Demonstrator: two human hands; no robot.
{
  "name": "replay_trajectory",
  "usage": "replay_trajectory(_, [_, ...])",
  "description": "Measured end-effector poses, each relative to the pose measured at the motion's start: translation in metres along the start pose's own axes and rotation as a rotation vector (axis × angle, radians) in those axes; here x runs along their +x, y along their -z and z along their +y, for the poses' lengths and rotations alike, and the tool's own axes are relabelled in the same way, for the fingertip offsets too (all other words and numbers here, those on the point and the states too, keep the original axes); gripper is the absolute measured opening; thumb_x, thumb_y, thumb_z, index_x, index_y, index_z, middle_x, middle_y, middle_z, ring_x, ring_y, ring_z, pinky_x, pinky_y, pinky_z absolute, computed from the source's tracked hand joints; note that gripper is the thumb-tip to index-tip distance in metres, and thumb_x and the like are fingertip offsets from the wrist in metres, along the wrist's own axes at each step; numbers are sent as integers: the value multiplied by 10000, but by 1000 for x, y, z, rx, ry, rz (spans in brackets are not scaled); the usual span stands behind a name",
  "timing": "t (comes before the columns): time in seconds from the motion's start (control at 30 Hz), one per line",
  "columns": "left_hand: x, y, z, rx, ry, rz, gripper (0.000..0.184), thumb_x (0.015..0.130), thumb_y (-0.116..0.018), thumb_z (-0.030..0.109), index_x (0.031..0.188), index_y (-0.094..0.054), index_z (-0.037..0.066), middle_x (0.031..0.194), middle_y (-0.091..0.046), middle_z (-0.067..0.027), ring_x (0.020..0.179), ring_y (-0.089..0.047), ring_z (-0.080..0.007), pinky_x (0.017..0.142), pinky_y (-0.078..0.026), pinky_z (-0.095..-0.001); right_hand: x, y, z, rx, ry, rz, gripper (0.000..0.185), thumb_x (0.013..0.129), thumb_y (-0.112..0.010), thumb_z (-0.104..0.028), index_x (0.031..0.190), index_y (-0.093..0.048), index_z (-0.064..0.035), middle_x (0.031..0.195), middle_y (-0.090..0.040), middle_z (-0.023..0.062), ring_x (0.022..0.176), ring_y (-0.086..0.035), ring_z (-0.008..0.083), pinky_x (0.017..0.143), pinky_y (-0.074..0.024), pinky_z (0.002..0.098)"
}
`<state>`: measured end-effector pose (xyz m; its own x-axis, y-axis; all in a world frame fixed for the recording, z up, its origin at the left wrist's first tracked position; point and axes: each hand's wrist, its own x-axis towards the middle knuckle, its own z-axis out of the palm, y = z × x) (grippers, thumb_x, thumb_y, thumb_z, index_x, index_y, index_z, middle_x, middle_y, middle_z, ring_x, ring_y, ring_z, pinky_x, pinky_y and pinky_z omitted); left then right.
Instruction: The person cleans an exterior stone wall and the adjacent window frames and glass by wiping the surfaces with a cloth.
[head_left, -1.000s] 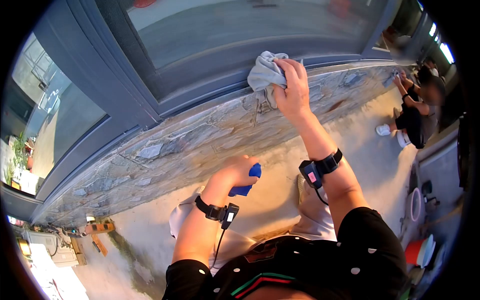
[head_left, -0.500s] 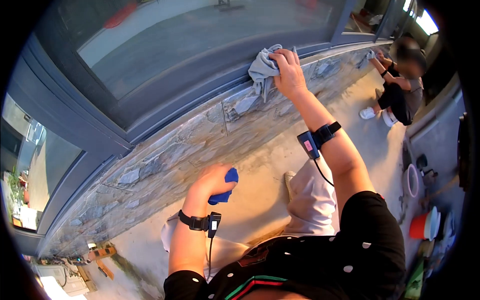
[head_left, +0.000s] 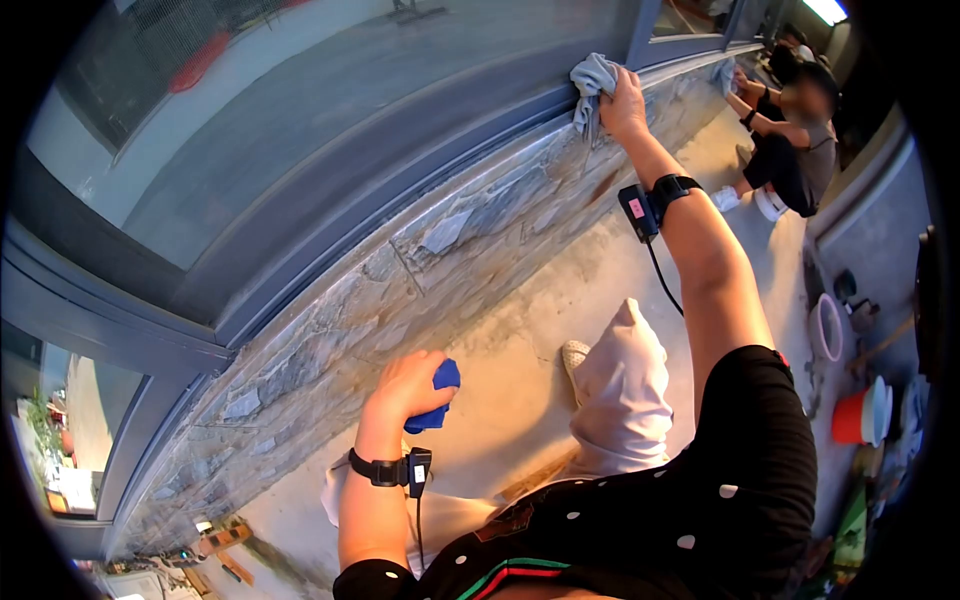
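Note:
Out in front and to the right, my right hand (head_left: pixel 624 106) is closed on a grey cloth (head_left: pixel 594 80), which lies against the lower edge of the window frame (head_left: pixel 420 130), just above the stone-faced wall (head_left: pixel 440 235). Part of the cloth hangs down over the top of the wall. My left hand (head_left: pixel 408 384) is wrapped round a blue cloth (head_left: pixel 437 397), held low in front of the stone wall and apart from it. Black straps with small boxes sit on both my forearms.
At the upper right, another person (head_left: pixel 790 140) sits low by the wall with hands at a light cloth (head_left: pixel 725 76). A red bucket (head_left: pixel 851 418) and a round white basin (head_left: pixel 827 327) stand at the right. Tools (head_left: pixel 222 540) lie on the floor at lower left.
My right hand has slid the grey cloth to the right along the window's lower edge. My left hand, still round the blue cloth, sits slightly lower and further left in view. The view has turned.

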<state>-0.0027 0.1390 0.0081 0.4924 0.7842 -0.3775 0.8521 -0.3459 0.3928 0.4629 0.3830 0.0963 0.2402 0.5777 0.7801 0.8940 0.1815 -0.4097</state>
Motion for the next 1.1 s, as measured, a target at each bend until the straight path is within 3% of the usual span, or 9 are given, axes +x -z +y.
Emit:
replay_trajectory(0.17, [2, 2, 4, -25, -18, 59, 496, 726, -722, 384, 1153, -644, 143, 1067, -663, -157, 969, -637, -397, 839, -516, -472, 47, -9, 55, -91, -442, -36, 425, 793, -669, -122, 1208, -586, -75, 1186, -628, 220, 1131, -591, 398, 975, -479, 434])
replay_trajectory(0.23, [1, 2, 6, -17, -28, 63, 494, 725, -724, 381, 1152, -644, 146, 1069, -663, -157, 961, -639, -398, 833, -518, -472, 45, -7, 43, -180, -493, -44, 382, 774, -678, -156, 1135, -616, -47, 1143, -660, 222, 1113, -613, 385, 967, -485, 431])
replay_trajectory(0.37, [-14, 11, 27, -31, -26, 23, 478, 723, -728, 370, 1143, -648, 157, 1071, -665, -153, 944, -644, -399, 812, -525, -472, 31, -14, 36, -243, -402, 19, 323, 755, -675, -161, 1036, -635, -6, 1106, -664, 217, 1096, -604, 410, 961, -480, 449])
replay_trajectory(0.5, [-15, -5, 24, -51, -50, 10, 474, 723, -728, 371, 1130, -647, 141, 1066, -666, -158, 947, -643, -399, 802, -527, -476, -13, -11, -30, -92, -269, -78, 289, 757, -671, -124, 1009, -619, 6, 1089, -657, 202, 1082, -572, 401, 968, -460, 442])
replay_trajectory(0.57, [-6, -16, 19, 4, -122, 15, 482, 724, -729, 374, 1127, -644, 123, 1066, -665, -164, 952, -644, -395, 805, -526, -478, -48, -6, -79, -95, -68, -21, 263, 754, -687, -88, 995, -610, -13, 1087, -648, 183, 1094, -557, 380, 979, -450, 432])
replay_trajectory(0.77, [13, -13, 28, 18, -179, -30, 521, 730, -733, 397, 1160, -630, 122, 1099, -658, -157, 981, -645, -369, 826, -523, -462, -109, 15, -190, 156, 274, -169, 421, 700, -675, -17, 1117, -618, -30, 1091, -649, 153, 1084, -563, 373, 973, -462, 430])
replay_trajectory(0.97, [12, -10, 19, 7, -149, 48, 553, 732, -733, 423, 1196, -626, 143, 1102, -662, -138, 994, -652, -344, 833, -527, -439, -120, 45, -233, 361, 438, -408, 459, 708, -630, 20, 1159, -620, -59, 1123, -637, 137, 1098, -562, 371, 984, -461, 429])
replay_trajectory(1.0, [9, -7, 19, 5, -142, 50, 550, 730, -730, 417, 1197, -627, 145, 1087, -665, -142, 994, -650, -353, 838, -526, -445, -115, 45, -227, 347, 436, -291, 446, 718, -609, 31, 1154, -623, -64, 1127, -632, 139, 1094, -560, 379, 980, -460, 423])
replay_trajectory(1.1, [0, -5, 14, -17, -157, 78, 526, 726, -734, 385, 1166, -644, 111, 1108, -661, -164, 1000, -636, -366, 848, -517, -442, -90, 31, -179, 311, 115, -3, 381, 772, -609, -4, 1147, -616, -69, 1149, -608, 157, 1099, -537, 391, 974, -442, 441])
